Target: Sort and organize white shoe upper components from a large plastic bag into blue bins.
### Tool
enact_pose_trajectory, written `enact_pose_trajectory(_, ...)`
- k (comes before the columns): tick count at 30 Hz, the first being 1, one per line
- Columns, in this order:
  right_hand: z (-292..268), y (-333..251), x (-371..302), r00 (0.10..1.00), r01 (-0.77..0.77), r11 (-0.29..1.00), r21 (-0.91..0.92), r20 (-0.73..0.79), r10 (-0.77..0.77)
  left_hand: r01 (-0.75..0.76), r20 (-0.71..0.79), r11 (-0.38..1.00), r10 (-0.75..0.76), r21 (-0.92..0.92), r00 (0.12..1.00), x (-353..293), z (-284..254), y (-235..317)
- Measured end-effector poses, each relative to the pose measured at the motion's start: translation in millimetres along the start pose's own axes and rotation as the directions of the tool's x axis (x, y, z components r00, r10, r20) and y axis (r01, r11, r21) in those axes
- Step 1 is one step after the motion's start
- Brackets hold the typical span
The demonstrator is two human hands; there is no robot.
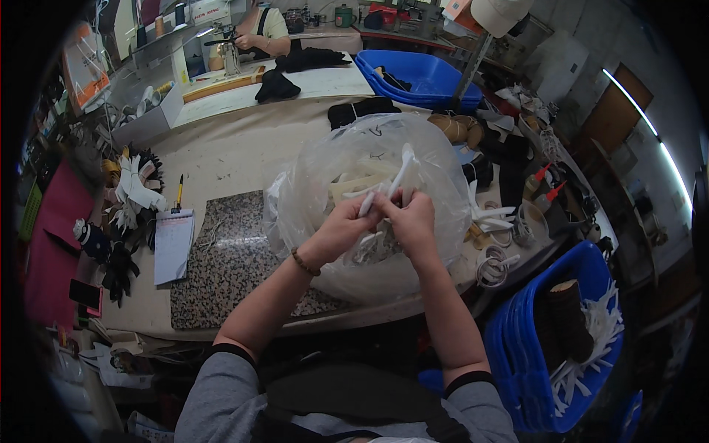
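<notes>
Over plastic bag (310,192), hands (384,221) pinching white strips (402,177)

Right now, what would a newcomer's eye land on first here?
The big clear plastic bag at the centre of the workbench, with the left hand and right hand together in front of it, both pinching a white strap piece. Next, the speckled stone slab lying left of the bag, and the blue crate at lower right, stuffed with more white strips.

white plastic strip (404,175), upright, above clear plastic bag (310,184)
</notes>
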State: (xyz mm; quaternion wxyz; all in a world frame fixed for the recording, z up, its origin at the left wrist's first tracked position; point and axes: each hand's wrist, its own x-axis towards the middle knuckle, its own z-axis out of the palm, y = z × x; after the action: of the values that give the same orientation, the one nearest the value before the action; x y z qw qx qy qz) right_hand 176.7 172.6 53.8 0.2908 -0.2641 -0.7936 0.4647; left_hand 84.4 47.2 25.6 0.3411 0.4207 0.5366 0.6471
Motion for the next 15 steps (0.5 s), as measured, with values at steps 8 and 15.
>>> enact_pose_trajectory(8,-80.1,-16.1,12.6,0.993,0.098,0.862,0.497,0.004,-0.115,-0.159,0.005,0.976,0.16,0.151,0.987,21.8,-37.5,79.9)
enact_pose_trajectory(15,-204.4,-9.5,-44.4,0.933,0.244,0.879,0.41,-0.346,-0.098,0.038,-0.078,0.164,0.244,0.986,0.967,37.2,-61.3,31.3)
